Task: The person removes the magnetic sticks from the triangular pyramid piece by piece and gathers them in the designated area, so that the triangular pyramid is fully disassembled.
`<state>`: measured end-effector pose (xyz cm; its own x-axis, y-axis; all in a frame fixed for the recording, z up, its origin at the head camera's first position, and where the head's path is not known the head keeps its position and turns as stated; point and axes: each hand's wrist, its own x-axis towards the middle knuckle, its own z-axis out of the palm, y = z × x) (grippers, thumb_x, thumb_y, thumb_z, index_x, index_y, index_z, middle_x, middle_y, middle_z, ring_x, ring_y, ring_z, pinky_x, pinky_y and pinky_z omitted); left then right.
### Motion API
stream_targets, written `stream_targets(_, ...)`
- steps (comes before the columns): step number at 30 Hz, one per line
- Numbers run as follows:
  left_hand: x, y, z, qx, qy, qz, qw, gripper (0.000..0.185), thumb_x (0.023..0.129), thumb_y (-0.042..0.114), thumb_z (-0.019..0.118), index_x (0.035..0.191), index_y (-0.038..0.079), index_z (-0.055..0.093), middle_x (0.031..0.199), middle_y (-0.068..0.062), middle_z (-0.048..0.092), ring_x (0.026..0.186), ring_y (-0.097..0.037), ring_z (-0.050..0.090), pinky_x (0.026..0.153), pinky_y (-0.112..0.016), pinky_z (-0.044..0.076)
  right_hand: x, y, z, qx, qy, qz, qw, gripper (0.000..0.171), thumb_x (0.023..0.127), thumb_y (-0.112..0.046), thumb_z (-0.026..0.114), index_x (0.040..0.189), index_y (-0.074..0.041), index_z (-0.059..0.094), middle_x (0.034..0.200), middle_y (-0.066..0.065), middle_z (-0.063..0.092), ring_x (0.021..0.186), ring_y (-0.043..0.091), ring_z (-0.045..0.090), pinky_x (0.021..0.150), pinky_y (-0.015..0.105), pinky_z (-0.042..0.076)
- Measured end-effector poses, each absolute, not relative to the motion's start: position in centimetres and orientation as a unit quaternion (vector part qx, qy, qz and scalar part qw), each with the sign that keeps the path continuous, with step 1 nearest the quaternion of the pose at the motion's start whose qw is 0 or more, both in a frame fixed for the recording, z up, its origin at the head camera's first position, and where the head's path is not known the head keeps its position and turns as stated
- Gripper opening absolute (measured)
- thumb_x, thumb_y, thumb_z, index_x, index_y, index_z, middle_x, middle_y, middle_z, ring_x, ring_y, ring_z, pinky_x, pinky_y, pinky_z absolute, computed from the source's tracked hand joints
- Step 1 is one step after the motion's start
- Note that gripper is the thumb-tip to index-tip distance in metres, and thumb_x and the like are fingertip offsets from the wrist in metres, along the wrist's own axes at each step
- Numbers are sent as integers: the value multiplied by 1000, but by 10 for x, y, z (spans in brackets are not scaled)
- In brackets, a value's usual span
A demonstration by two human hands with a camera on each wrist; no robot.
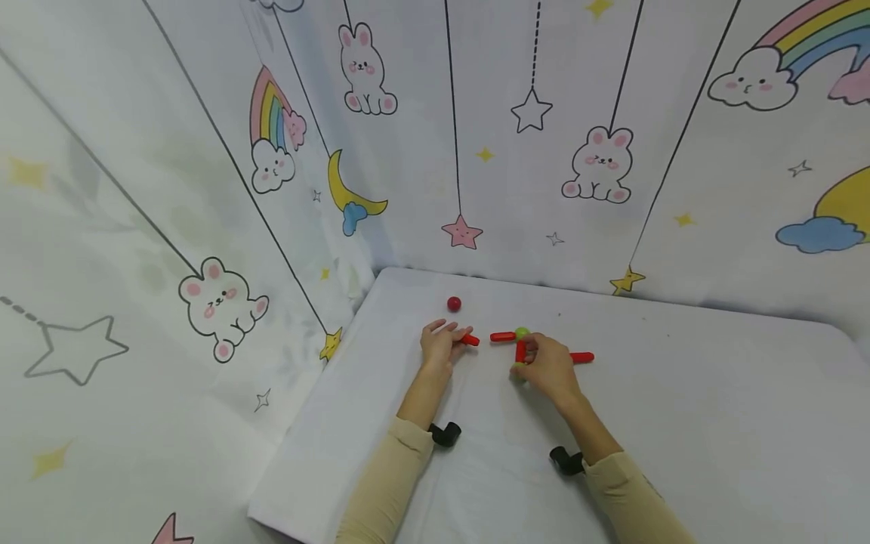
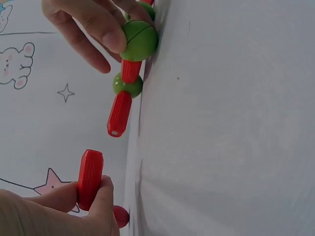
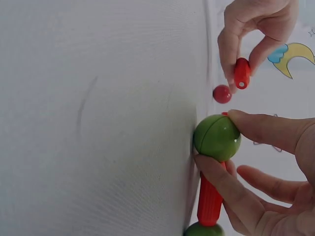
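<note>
My left hand (image 1: 454,337) pinches a short red stick (image 1: 470,340) between thumb and fingers and holds it just above the white table (image 1: 680,408). The left wrist view shows that stick (image 2: 91,178) upright in the fingertips. My right hand (image 1: 535,357) grips a green ball (image 3: 216,137) that belongs to a small build of red sticks and green balls. A red stick (image 2: 130,70) joins this ball to a second green ball (image 2: 128,84), from which another red stick (image 2: 119,114) points towards my left hand. A further red stick (image 1: 582,357) pokes out to the right of my right hand.
A loose red ball (image 1: 454,304) lies on the table beyond my left hand, near the back wall. Cloth walls printed with rabbits, stars and rainbows (image 1: 272,113) close the table in at the back and left. Bare table stretches to the right.
</note>
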<state>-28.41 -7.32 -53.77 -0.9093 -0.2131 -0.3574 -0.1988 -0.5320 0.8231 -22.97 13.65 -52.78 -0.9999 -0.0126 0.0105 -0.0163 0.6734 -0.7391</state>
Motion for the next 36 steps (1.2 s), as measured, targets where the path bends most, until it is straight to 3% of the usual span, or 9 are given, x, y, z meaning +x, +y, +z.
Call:
stream_targets(9,-301,-104,-536,205,-449,-869,26,64,95,-17,59,153,-7,32,151,-31,43,112,-36,71,103,-47,55,-229,140,-526,18,-909,415,15,53,80,-7,89,126,5,66,111,20,72,94,28,69,76,39,62)
stream_targets(19,-314,-128,-529,215,-476,-851,53,67,95,-14,64,151,-6,30,151,-30,42,118,-36,69,106,-43,52,-226,142,-526,7,-910,415,5,53,80,-7,89,127,4,66,108,18,73,94,28,68,72,36,62)
stream_targets(27,-335,-134,-530,223,-476,-850,44,67,95,-15,63,153,-7,29,155,-30,40,125,-40,65,109,-45,51,-225,141,-526,5,-907,420,6,54,80,-7,89,127,4,66,111,18,72,93,27,68,74,37,63)
stream_targets(36,-352,-139,-538,233,-508,-828,41,67,93,-18,64,151,-8,32,152,-29,44,125,-39,65,103,-41,54,-226,140,-527,16,-904,427,14,51,79,-6,89,124,4,68,106,16,73,91,25,68,74,37,62)
